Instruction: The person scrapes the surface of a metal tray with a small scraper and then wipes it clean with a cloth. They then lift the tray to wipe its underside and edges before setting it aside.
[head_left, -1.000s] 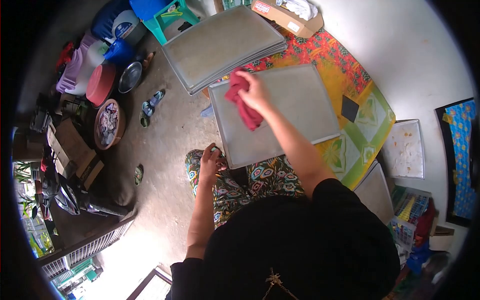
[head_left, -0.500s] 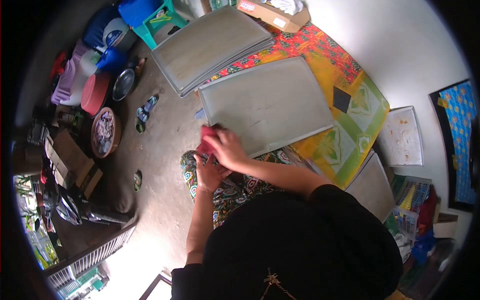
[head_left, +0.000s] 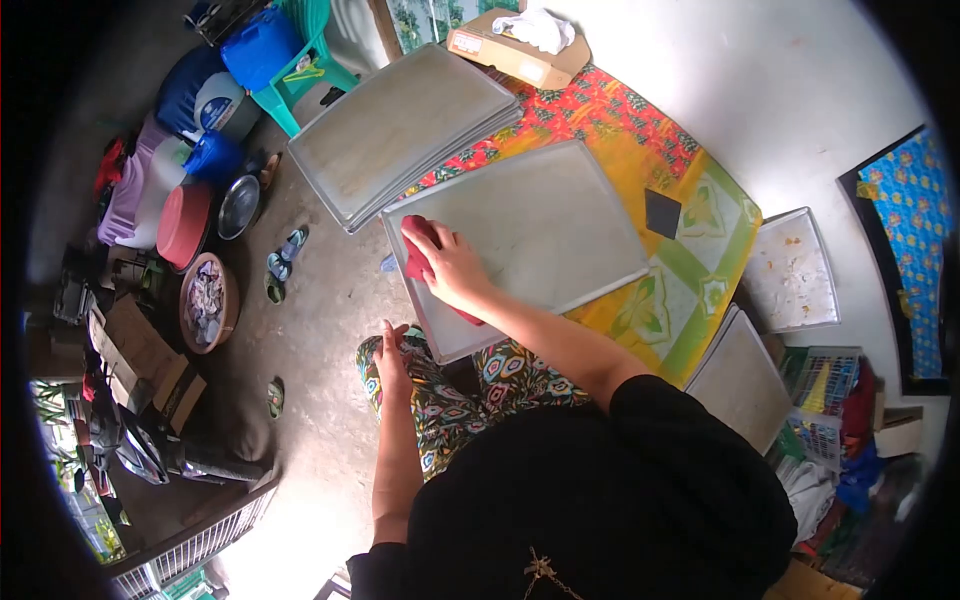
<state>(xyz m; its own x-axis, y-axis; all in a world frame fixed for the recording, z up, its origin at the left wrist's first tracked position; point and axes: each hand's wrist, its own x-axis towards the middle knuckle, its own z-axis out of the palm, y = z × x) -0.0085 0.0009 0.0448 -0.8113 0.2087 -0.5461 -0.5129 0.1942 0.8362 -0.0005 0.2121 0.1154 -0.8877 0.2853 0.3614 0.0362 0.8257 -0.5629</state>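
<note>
My right hand (head_left: 456, 268) is closed on a dark red cloth (head_left: 418, 240) and presses it on a shallow metal tray (head_left: 545, 235), near its left end. Part of the cloth sticks out beneath the hand. The tray's near left corner reaches over my lap, by the patterned trousers (head_left: 515, 372). Beside the tray's lower left corner, my left hand (head_left: 391, 355) hovers at my knee with its fingers apart and nothing in it.
A stack of similar trays (head_left: 410, 125) lies beyond, on the red and yellow patterned sheet (head_left: 690, 250). A cardboard box (head_left: 520, 60) sits at the back. More trays (head_left: 740, 375) lean at right. Slippers (head_left: 285, 255), a basin of cloth scraps (head_left: 230, 310) and tubs stand left.
My right hand has carried the cloth from beside the left hand onto the tray's surface. My left hand has come away from it and opened. The camera view has shifted slightly.
</note>
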